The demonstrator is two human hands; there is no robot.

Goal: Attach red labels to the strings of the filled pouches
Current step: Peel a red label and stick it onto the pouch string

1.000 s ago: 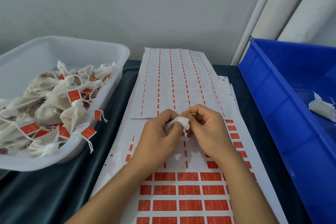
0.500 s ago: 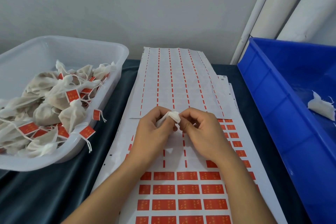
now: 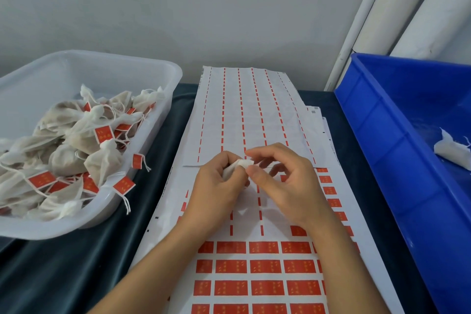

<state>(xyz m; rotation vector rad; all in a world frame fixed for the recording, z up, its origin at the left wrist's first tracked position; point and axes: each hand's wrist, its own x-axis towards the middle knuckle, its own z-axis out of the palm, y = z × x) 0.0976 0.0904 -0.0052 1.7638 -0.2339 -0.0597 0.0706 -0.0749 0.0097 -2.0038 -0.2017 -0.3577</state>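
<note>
A small white mesh pouch [image 3: 238, 167] is pinched in the curled left hand [image 3: 216, 186] above the label sheet [image 3: 254, 262], its top met by the thumb and forefinger of the right hand [image 3: 285, 181]. Glossy red rectangular labels [image 3: 265, 266] fill the sheet's near rows. Tagged pouches [image 3: 102, 160] are heaped in a translucent plastic tub [image 3: 158, 69]; 1 limp pouch [image 3: 453, 150] lies in the blue bin [image 3: 382, 135]

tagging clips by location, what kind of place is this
Probably a small packing workbench: sheets of red labels, a clear tub of labelled pouches, and a blue bin beside them.
</note>
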